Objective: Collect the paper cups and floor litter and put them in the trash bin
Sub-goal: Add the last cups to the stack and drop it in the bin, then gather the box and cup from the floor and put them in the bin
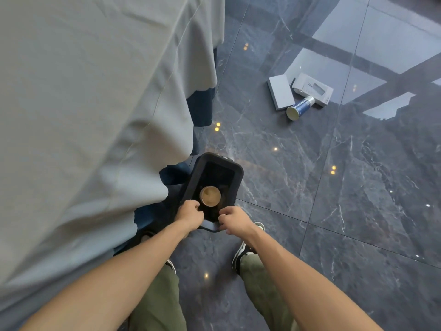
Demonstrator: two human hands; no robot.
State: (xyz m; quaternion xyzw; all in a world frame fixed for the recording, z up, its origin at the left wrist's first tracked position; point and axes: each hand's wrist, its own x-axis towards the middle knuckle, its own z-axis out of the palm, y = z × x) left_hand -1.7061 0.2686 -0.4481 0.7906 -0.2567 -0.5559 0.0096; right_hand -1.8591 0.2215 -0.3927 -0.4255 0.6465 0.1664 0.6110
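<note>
A black rectangular trash bin (236, 174) stands on the floor in front of my feet. A paper cup (210, 196) sits upright inside it, its brown inside showing. My left hand (189, 215) grips the near-left rim of the bin. My right hand (232, 219) is closed on the near rim at the right. Farther off on the floor lies a blue and white paper cup (299, 108) on its side. Beside that cup lie a flat grey box (280, 91) and a white carton (312, 88).
A table draped in a grey cloth (95, 103) fills the left side, its hem hanging close to the bin. Dark glossy marble tiles (358, 199) stretch to the right. My shoes (242, 253) and green trousers are below the bin.
</note>
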